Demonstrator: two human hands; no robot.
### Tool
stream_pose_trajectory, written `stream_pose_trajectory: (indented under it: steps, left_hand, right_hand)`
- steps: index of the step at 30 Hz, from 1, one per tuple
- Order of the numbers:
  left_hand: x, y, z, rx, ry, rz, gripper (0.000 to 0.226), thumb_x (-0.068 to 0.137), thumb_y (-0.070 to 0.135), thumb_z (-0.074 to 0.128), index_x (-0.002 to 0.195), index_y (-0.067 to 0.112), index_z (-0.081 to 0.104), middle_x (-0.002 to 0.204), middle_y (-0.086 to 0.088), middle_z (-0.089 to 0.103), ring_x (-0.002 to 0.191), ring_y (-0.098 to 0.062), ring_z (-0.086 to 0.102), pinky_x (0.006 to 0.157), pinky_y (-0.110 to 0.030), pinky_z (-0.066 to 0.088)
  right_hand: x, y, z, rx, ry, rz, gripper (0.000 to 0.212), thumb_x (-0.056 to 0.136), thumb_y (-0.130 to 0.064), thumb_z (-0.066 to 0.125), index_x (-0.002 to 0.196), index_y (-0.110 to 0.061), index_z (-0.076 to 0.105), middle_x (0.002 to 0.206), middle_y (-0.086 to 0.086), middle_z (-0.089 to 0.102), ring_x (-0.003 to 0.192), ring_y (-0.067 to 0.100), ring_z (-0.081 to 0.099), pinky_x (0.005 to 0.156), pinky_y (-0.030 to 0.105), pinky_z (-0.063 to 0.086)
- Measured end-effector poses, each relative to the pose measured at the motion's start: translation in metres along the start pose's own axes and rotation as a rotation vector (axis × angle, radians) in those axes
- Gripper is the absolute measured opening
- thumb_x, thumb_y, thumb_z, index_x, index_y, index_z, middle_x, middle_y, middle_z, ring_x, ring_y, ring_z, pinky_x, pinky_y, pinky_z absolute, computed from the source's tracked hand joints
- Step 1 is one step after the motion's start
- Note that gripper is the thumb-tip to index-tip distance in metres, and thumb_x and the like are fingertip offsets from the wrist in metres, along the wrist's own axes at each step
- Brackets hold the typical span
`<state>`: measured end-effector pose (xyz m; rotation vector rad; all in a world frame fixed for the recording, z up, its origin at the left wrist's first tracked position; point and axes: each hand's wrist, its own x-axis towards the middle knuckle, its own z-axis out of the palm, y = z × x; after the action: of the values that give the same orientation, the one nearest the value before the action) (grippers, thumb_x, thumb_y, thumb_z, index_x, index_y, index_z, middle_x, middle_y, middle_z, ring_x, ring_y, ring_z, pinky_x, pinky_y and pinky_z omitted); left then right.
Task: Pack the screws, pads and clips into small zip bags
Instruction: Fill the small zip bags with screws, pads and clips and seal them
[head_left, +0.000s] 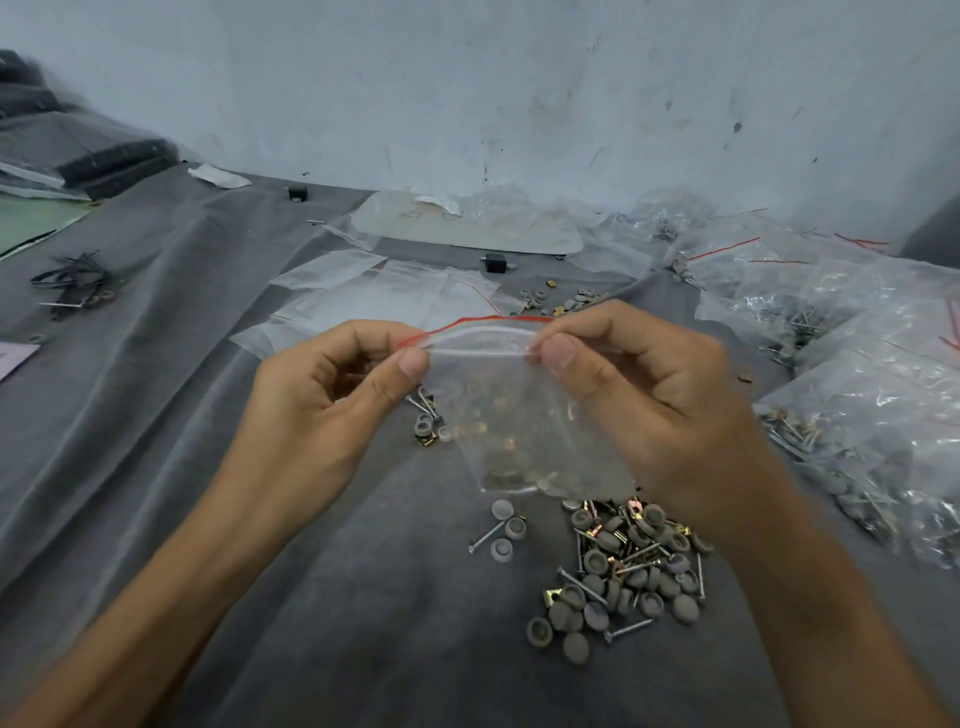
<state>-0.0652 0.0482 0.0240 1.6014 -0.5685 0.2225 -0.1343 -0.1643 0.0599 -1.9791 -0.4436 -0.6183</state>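
**Head view.** The left hand (332, 395) and the right hand (639, 395) each pinch the top edge of one small zip bag (524, 431), thumb against forefinger. They hold it above the cloth-covered table (208, 415). Its red-lined mouth spans the gap between them. I cannot tell whether it is sealed, nor whether the brass glints seen through it lie inside or beneath. Filled bags (857, 415) heaped at the right tell me many packs are done. A loose pile (623, 571) of grey pads, screws and brass clips lies just below the bag, a smaller group (501, 535) lies beside that, and empty bags (384, 291) lie beyond. I judge the task well under way, with much left.
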Motion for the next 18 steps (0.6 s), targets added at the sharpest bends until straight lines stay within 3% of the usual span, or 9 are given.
stream_pose_trajectory:
  steps: [3, 6, 8, 10, 12, 15, 18]
  left_hand:
    - [-0.003, -0.001, 0.005, -0.012, -0.023, -0.015, 0.011, 0.086, 0.031, 0.07, 0.089, 0.02, 0.074, 0.09, -0.014, 0.072, 0.079, -0.016, 0.059, 0.076, -0.031, 0.049]
    - [-0.007, -0.001, 0.007, 0.029, -0.021, 0.05, 0.009, 0.088, 0.031, 0.071, 0.091, 0.022, 0.074, 0.087, -0.003, 0.074, 0.076, -0.012, 0.063, 0.075, -0.022, 0.052]
    - [-0.01, 0.001, 0.01, 0.051, -0.007, 0.086, 0.005, 0.088, 0.029, 0.07, 0.09, 0.025, 0.074, 0.087, -0.002, 0.073, 0.075, -0.016, 0.065, 0.074, -0.021, 0.053]
    - [-0.014, 0.002, 0.014, 0.082, 0.009, 0.114, 0.001, 0.088, 0.029, 0.073, 0.087, 0.029, 0.072, 0.086, -0.002, 0.073, 0.076, -0.019, 0.066, 0.074, -0.019, 0.053]
    - [-0.017, 0.005, 0.016, 0.128, 0.014, 0.148, 0.005, 0.088, 0.035, 0.073, 0.086, 0.03, 0.071, 0.084, 0.0, 0.072, 0.076, -0.017, 0.065, 0.075, -0.021, 0.052]
    - [-0.022, 0.009, 0.019, 0.196, 0.008, 0.216, 0.006, 0.088, 0.035, 0.066, 0.086, 0.029, 0.069, 0.08, 0.006, 0.069, 0.076, -0.012, 0.064, 0.075, -0.022, 0.049]
    - [-0.026, 0.014, 0.02, 0.226, -0.019, 0.267, 0.003, 0.089, 0.032, 0.066, 0.088, 0.03, 0.068, 0.08, 0.009, 0.066, 0.076, -0.009, 0.062, 0.075, -0.018, 0.046]
  right_hand:
    - [0.001, -0.009, -0.011, -0.031, -0.061, 0.017, 0.012, 0.096, -0.024, 0.063, 0.095, -0.018, 0.073, 0.083, -0.002, 0.073, 0.071, 0.013, 0.065, 0.064, 0.013, 0.046]
    - [-0.001, -0.008, -0.025, -0.09, -0.128, 0.079, 0.014, 0.096, -0.033, 0.065, 0.092, -0.024, 0.074, 0.079, 0.001, 0.07, 0.065, 0.018, 0.062, 0.056, 0.024, 0.046]
    - [-0.002, -0.005, -0.031, -0.111, -0.159, 0.134, 0.018, 0.096, -0.038, 0.067, 0.09, -0.022, 0.074, 0.07, 0.006, 0.065, 0.051, 0.009, 0.05, 0.048, 0.019, 0.037]
    - [-0.002, -0.005, -0.035, -0.127, -0.161, 0.186, 0.017, 0.091, -0.04, 0.066, 0.091, -0.025, 0.074, 0.071, 0.0, 0.065, 0.052, 0.003, 0.051, 0.049, 0.013, 0.036]
    - [-0.003, -0.008, -0.034, -0.178, -0.155, 0.229, 0.022, 0.086, -0.051, 0.072, 0.101, -0.036, 0.07, 0.09, -0.015, 0.068, 0.075, 0.001, 0.064, 0.061, 0.01, 0.044]
    - [-0.005, -0.017, -0.023, -0.434, -0.211, 0.155, 0.048, 0.079, -0.067, 0.065, 0.122, -0.046, 0.061, 0.116, -0.031, 0.059, 0.115, -0.006, 0.055, 0.089, 0.009, 0.043]
    - [-0.006, -0.028, -0.006, -0.611, -0.203, 0.016, 0.035, 0.084, -0.055, 0.064, 0.115, -0.037, 0.067, 0.11, -0.025, 0.062, 0.112, 0.002, 0.055, 0.099, 0.028, 0.042]
